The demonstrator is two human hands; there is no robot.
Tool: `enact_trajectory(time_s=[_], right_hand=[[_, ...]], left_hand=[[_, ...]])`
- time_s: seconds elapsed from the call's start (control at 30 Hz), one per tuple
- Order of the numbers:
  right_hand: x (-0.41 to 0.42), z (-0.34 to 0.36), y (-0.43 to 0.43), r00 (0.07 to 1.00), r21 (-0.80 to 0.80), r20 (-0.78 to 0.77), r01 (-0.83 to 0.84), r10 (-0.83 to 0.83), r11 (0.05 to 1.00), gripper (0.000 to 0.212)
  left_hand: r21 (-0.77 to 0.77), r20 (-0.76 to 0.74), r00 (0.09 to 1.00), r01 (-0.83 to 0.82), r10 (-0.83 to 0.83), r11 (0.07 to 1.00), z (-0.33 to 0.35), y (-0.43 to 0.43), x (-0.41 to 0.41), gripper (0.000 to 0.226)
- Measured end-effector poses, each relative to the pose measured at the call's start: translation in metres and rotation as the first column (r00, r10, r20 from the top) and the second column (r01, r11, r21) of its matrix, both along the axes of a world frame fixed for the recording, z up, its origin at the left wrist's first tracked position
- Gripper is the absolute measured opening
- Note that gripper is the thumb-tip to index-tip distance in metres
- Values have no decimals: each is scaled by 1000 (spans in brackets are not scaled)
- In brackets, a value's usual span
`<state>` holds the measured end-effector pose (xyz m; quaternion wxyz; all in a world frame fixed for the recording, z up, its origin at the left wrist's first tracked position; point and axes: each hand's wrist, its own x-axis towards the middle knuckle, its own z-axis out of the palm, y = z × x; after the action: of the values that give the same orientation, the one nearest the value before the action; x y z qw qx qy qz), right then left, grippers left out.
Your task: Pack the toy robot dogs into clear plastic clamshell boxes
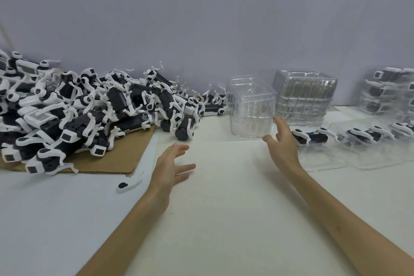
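A big heap of black-and-white toy robot dogs (94,105) fills the left of the white table, partly on a brown cardboard sheet (116,159). A stack of empty clear clamshell boxes (252,107) stands at centre right. My right hand (282,143) is open beside the stack's lower right corner, fingers spread, holding nothing. Above the bare table my left hand (172,166) hovers open and empty, right of the cardboard. A dog lies in an open clamshell (311,136) just right of my right hand.
A second stack of clear boxes (304,96) stands behind, against the wall. Packed boxes (387,92) are piled at far right, with more dogs in open clamshells (367,139) in front. A loose white leg part (128,185) lies near the cardboard's corner.
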<state>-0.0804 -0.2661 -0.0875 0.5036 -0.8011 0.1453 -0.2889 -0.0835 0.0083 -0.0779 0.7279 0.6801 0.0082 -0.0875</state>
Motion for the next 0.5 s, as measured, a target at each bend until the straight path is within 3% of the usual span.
enact_trajectory(time_s=[0.27,0.43,0.5], right_hand=[[1,1,20,970,-185,171,-139,171,973,49],[29,37,24,957,-447,275,48,86,893,42],[47,56,17,979,-586,199,87,39,805,47]], left_hand=[[29,2,1000,7,-7,1000,2,-2,-3,30],[54,0,1000,10,-10,999,2,-3,-3,30],[57,0,1000,12,-12,998,2,-3,-3,29]])
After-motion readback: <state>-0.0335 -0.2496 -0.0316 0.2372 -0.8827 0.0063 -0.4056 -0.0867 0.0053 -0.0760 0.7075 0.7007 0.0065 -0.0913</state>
